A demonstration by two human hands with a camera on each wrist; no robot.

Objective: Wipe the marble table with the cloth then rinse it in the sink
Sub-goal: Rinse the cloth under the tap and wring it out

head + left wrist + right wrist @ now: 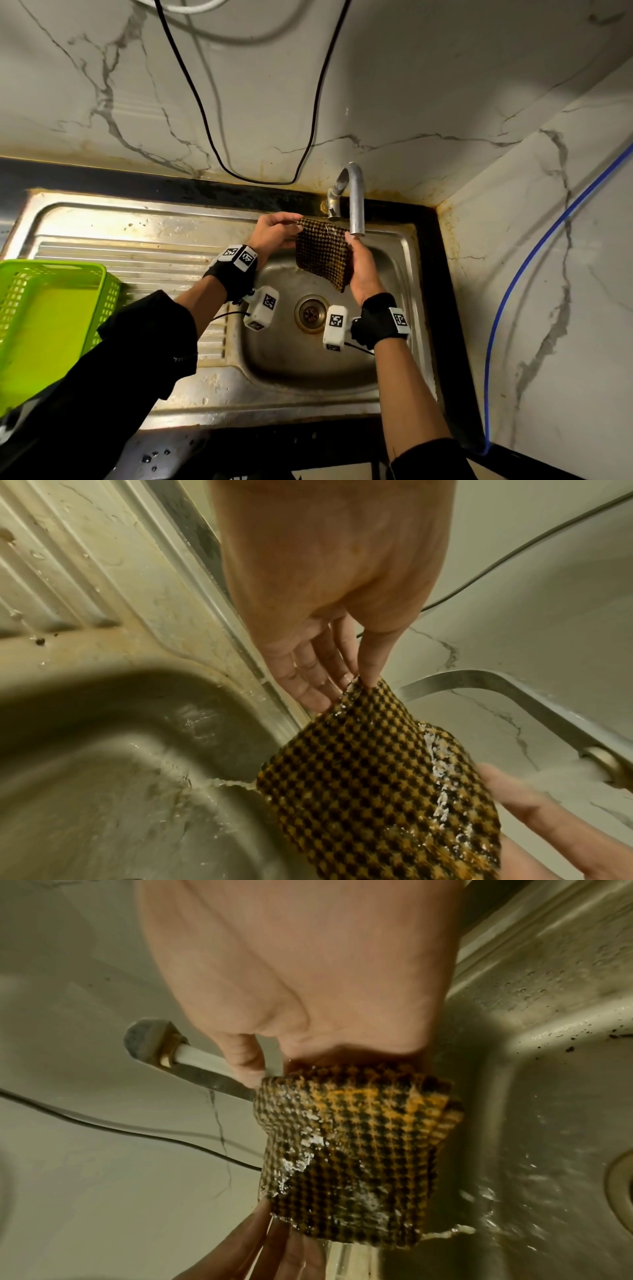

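Observation:
A wet yellow-and-black checked cloth (pixel 323 253) hangs spread over the steel sink basin (pixel 291 356), right under the curved tap spout (pixel 356 202). Water runs from the spout onto the cloth (pixel 380 772) and streams off its lower corner into the basin. My left hand (pixel 275 230) pinches the cloth's upper left corner between thumb and fingertips (pixel 371 669). My right hand (pixel 363 267) grips the cloth's right edge, thumb up beside the spout. In the right wrist view the cloth (pixel 356 1156) folds out from under my right palm (pixel 308 988), with water foaming on it.
A green plastic basket (pixel 51 308) stands on the ribbed drainboard (pixel 137 253) at left. The drain (pixel 311 313) sits mid-basin. A black cable (pixel 191 85) loops down the marble wall behind the tap. A blue hose (pixel 513 284) runs down the right wall.

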